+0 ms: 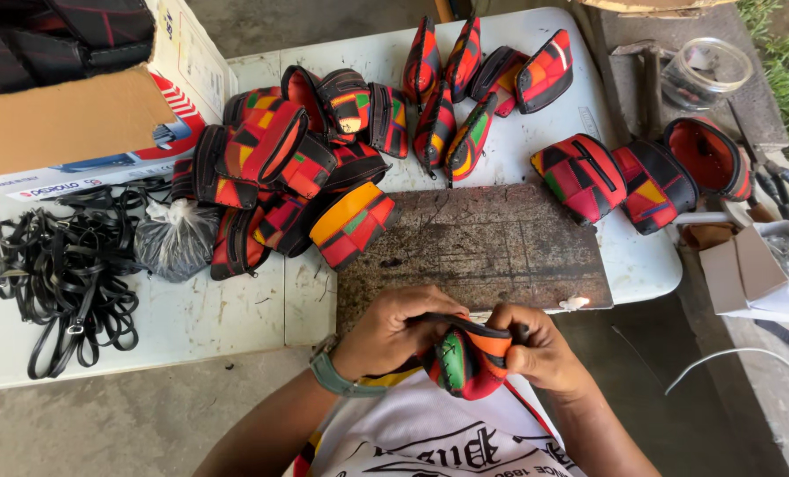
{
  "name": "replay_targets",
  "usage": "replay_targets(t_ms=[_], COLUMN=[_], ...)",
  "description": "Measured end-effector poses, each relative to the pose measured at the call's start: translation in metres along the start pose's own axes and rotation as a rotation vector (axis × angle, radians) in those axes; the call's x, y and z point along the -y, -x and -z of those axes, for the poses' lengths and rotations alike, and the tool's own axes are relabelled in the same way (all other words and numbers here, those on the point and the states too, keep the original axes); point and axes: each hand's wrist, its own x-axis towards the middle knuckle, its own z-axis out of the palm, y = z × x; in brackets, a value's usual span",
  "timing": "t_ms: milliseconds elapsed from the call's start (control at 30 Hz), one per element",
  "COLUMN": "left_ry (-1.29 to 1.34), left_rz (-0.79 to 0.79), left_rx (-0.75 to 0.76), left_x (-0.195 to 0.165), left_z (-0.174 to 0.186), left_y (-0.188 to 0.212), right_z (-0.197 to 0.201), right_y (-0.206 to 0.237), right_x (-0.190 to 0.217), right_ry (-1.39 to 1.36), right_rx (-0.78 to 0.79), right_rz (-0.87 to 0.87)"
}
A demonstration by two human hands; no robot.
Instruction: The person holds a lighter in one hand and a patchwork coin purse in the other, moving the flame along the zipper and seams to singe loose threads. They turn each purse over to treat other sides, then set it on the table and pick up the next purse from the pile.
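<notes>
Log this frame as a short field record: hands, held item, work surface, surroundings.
left hand: grips the pouch, wristwatch on wrist
right hand: pinches the pouch's black edge
held item: small patchwork pouch, red, green, orange
work surface: dark worn board on white table
surroundings: pile of similar pouches, black straps, cardboard box

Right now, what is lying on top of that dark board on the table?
On the dark board one colourful pouch overlaps the left corner, and a small pale scrap sits near the front edge. Both hands and the held pouch cover part of that edge.
</notes>
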Motion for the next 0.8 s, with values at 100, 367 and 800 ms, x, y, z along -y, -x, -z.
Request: replay_targets(t_ms=[100, 367, 800], left_ry=[0.172, 0.713, -0.342], left_rz=[0.142, 0.350, -0.035], left_rx=[0.218, 0.292, -0.340], left_x=[0.026, 0.080, -0.004], left_z=[0.023, 0.050, -0.040], left_y=[0.002, 0.052, -0.058], right_z=[-0.003, -0.013, -0.030], right_y=[-0.004, -0.029, -0.034], right_x=[-0.012, -0.029, 0.013], right_ry=[-0.098, -0.292, -0.328], right_rx=[-0.068, -0.072, -0.554], right_rz=[-0.046, -0.222, 0.012])
